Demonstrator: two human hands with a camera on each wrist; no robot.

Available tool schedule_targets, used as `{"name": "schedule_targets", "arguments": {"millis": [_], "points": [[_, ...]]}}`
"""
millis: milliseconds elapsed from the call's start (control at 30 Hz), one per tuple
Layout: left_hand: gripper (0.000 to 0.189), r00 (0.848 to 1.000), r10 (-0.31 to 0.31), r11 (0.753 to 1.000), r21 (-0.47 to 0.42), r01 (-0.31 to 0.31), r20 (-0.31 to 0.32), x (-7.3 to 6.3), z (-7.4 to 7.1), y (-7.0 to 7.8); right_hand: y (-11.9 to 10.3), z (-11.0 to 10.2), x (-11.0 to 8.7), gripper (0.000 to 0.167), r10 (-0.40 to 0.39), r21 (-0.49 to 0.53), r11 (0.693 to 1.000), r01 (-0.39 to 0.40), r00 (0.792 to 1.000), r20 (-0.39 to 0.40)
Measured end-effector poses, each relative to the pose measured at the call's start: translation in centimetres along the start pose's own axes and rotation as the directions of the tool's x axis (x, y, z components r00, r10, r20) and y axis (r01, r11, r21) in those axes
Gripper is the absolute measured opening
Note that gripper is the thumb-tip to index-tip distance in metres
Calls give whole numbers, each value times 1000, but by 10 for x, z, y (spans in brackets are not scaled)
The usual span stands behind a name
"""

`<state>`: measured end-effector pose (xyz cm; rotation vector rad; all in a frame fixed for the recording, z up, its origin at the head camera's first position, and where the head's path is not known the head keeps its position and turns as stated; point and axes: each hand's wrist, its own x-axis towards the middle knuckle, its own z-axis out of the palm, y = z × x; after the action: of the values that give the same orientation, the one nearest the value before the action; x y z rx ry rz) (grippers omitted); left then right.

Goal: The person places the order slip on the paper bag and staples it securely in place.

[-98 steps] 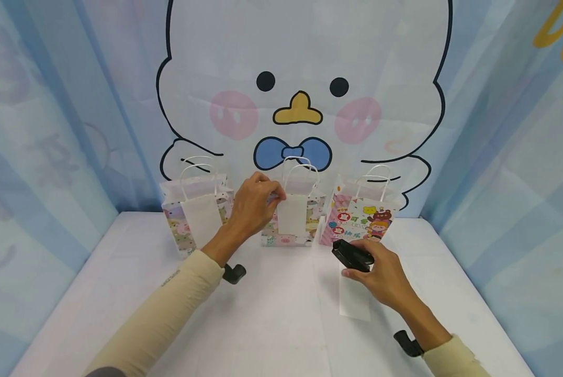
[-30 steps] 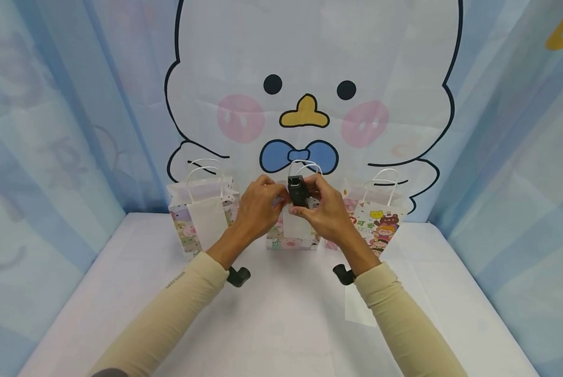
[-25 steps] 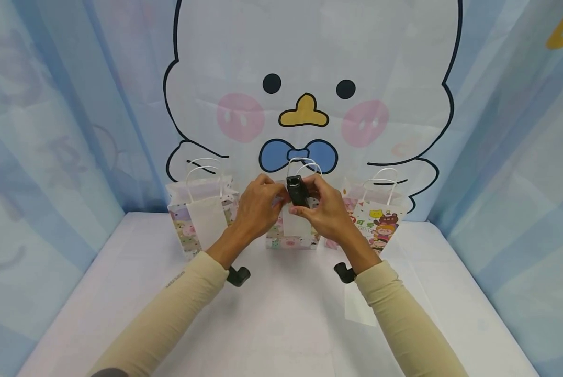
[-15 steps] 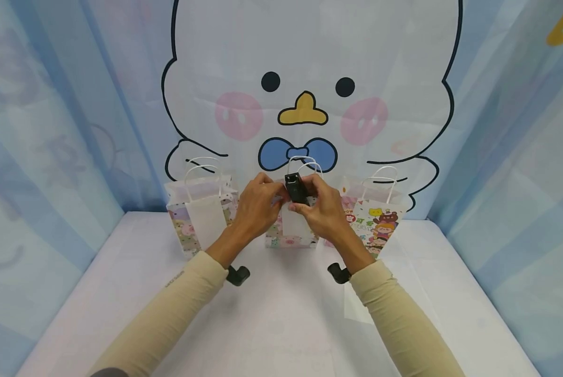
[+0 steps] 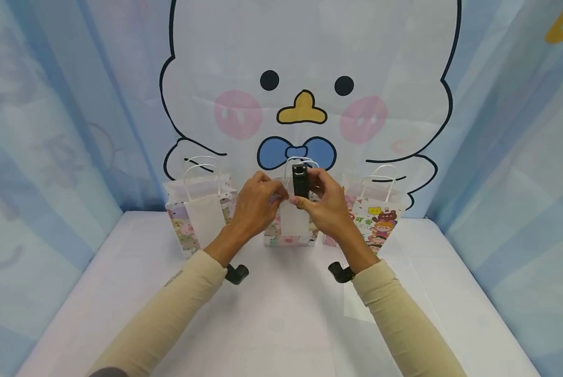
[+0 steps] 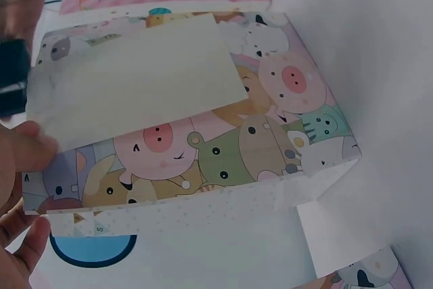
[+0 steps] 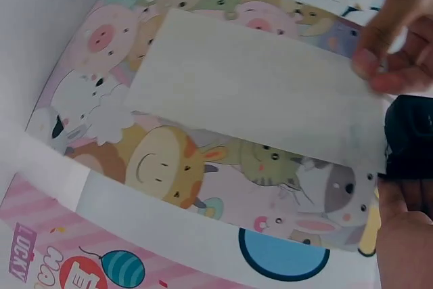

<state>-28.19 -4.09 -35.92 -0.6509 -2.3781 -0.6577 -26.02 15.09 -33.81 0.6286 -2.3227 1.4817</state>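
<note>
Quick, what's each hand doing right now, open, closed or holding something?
Left hand: closed, pinching a white rectangular paper slip at the top of the middle animal-print paper bag.
Right hand: closed, holding a black stapler.

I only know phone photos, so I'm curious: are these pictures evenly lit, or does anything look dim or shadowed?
Head view: bright, with soft shadows on the white table; left wrist view: dimmer, the white paper strip looking greyish; right wrist view: also dim, the black tool losing most detail, though the animal print on the paper bag reads clearly.
</note>
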Motion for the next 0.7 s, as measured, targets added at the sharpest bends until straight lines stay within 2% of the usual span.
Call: {"name": "schedule_targets", "arguments": {"millis": [100,200,467,600,700], "points": [[5,1000,2,1000,-12,-2,-3,-1,0,-1,-6,-8,-3,61,-5,70,998,9,999,-46],[5,1000,6,1000,-17,-6,-4,-1,0,-2,-10,-17,-9,60,-11,51,999,14,998,-65],[6,1000,10,1000,-18,-11,-11,-2,-2,-3,-4,-44,-39,62,46,-93,994,-50,998,-46],[7,1000,29,1000,-2,-29,-11,-3,-4,-4,8,-60,-58,64,75,-178,981,-83,996,-47],[8,998,54,998,22,-53,-35,-4,-8,-4,17,-71,-72,66,106,-242,963,-117,993,-56]]}}
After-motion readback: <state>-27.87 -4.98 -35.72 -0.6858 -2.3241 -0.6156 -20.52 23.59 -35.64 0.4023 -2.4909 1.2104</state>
